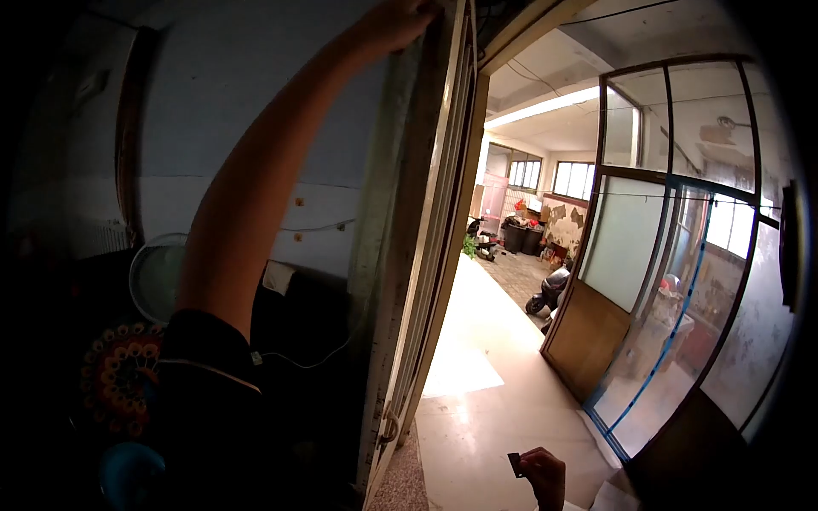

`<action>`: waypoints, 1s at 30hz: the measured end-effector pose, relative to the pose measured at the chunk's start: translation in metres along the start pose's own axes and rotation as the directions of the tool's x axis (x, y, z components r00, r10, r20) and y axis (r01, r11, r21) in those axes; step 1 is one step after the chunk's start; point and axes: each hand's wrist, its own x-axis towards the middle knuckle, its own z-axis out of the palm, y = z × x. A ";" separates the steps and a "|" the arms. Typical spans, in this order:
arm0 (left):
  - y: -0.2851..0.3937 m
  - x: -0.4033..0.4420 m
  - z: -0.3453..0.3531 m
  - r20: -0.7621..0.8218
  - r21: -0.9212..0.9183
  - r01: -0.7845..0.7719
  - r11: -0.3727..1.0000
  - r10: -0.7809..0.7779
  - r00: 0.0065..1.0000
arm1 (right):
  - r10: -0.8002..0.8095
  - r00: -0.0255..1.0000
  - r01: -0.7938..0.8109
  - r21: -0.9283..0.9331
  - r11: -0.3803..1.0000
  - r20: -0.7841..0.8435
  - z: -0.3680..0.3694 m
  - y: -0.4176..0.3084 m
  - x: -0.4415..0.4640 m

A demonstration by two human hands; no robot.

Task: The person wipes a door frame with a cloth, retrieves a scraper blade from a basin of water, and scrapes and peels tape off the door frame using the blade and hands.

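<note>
My left arm reaches up across the view, and my left hand (407,19) is at the upper edge of an open door (426,221). Its fingers look curled in, but shadow and the frame edge hide what they hold, if anything. Low in the view, my right hand (545,473) pinches a small, flat, dark square piece (515,465) between thumb and fingers. This hand is over the pale floor (464,426), apart from the door. A ring-shaped pull handle (389,428) hangs low on the door edge.
To the right stands a glazed partition (626,243) with a blue-edged door (652,383). Beyond the doorway are a parked scooter (552,291) and dark bins (521,237). In the dim room at left sit a round basin (158,277) and a colourful patterned round thing (119,375).
</note>
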 end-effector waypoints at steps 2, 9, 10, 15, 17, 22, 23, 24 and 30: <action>-0.016 0.010 -0.006 0.031 0.015 -0.084 0.996 0.084 0.996 | 0.028 0.998 -0.029 -0.015 0.999 -0.054 -0.002 -0.009 -0.003; 0.044 -0.025 -0.065 -0.054 -0.195 -0.283 0.939 0.278 0.959 | 0.085 0.991 -0.094 -0.088 0.992 -0.100 0.006 -0.014 0.005; 0.047 -0.026 -0.069 -0.049 -0.195 -0.280 0.940 0.276 0.960 | 0.089 0.991 -0.098 -0.084 0.992 -0.099 0.009 -0.015 0.005; 0.036 -0.039 -0.077 0.069 -0.285 -0.368 0.885 0.402 0.913 | 0.079 0.997 -0.079 0.039 0.996 -0.017 0.018 -0.012 0.016; 0.031 -0.049 -0.064 0.191 -0.323 -0.426 0.845 0.499 0.845 | 0.093 0.996 -0.093 0.050 0.994 -0.002 0.020 -0.016 0.018; 0.020 -0.081 -0.025 0.238 0.362 -0.582 0.728 0.531 0.813 | 0.130 0.991 -0.131 -0.003 0.991 -0.040 0.015 -0.013 0.014; 0.015 -0.082 -0.020 0.238 0.418 -0.611 0.672 0.568 0.788 | 0.133 0.990 -0.132 0.007 0.991 -0.045 0.014 -0.014 0.013; 0.013 -0.084 -0.016 0.240 0.416 -0.610 0.675 0.566 0.789 | 0.137 0.990 -0.137 0.008 0.991 -0.044 0.012 -0.012 0.012; 0.009 -0.081 -0.004 0.046 0.434 -0.579 0.691 0.624 0.780 | 0.132 0.989 -0.131 0.017 0.991 -0.068 0.008 -0.004 0.006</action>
